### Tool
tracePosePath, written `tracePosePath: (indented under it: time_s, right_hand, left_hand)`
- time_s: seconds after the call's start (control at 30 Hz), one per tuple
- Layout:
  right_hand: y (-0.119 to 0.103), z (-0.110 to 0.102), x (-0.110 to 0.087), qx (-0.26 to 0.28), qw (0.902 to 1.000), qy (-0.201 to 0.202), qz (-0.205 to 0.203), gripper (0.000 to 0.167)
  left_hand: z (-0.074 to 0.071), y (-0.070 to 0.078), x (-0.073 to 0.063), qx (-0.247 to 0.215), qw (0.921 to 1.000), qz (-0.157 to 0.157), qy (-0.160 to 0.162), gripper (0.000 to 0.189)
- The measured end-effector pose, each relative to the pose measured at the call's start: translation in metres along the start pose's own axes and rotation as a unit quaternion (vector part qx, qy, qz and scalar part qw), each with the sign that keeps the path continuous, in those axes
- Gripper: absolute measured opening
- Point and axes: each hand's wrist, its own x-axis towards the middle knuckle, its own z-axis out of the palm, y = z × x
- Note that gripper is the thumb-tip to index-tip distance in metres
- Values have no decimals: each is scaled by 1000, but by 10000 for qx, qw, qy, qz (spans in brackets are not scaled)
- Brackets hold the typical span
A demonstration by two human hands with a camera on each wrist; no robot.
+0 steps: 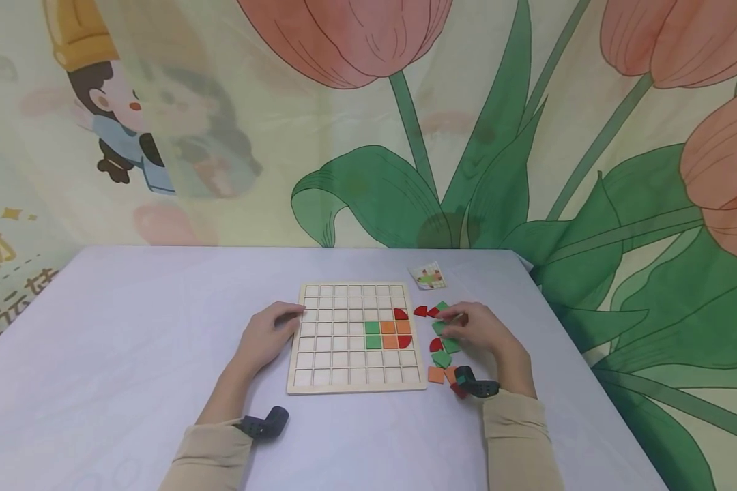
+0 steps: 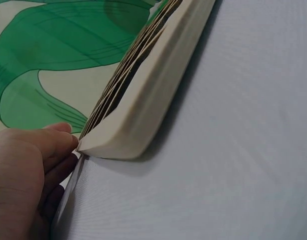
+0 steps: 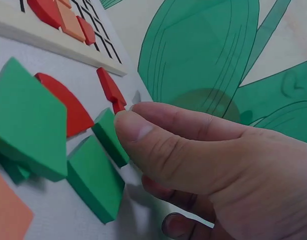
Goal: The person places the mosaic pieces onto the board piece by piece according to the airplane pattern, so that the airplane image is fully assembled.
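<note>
Behind the tabletop point(image 1: 129, 354), we see a wall point(image 1: 344, 136) with big pink tulips and green leaves. A pale cover lies on the tabletop. Right of the middle sits the board point(image 1: 344, 385), flat, with lines that make lots of little squares. Two tan sleeves point(image 1: 522, 443) reach in from our side.

The left hand point(image 1: 269, 333) pinches the board's left edge between thumb and fingers. The right hand point(image 1: 480, 329) is past the right edge, over some loose bits point(image 1: 451, 346). Its thumb and pointing finger are close together at the tips by a red bit point(image 1: 432, 311), but we cannot tell if they pinch it. Each wrist wears a black camera point(image 1: 265, 424). Near the board's far right corner we see a card point(image 1: 428, 276) with a bright picture.

On the board's right side sit three orange squares point(image 1: 389, 341), two green squares point(image 1: 372, 327) and two round-edged red bits point(image 1: 400, 314). The loose bits, red, green and orange, lie just beside the board.
</note>
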Motion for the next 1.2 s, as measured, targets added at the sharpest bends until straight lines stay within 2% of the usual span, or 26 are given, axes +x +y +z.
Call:
tracePosePath:
  time_s: [0.47,0.7,1.2]
  right_hand:
    - [6,6,5,-158,9998,121,11,30]
    - [4,8,6,-257,9995,161,40,29]
    - [3,10,7,-123,9995,255,105,24]
  left_hand:
    - [0,1,0,-39,9999,-138,-31,32]
    - [0,0,1,-3,10000,-95,-16,31]
    - [1,0,1,-21,10000,-89,-9,32]
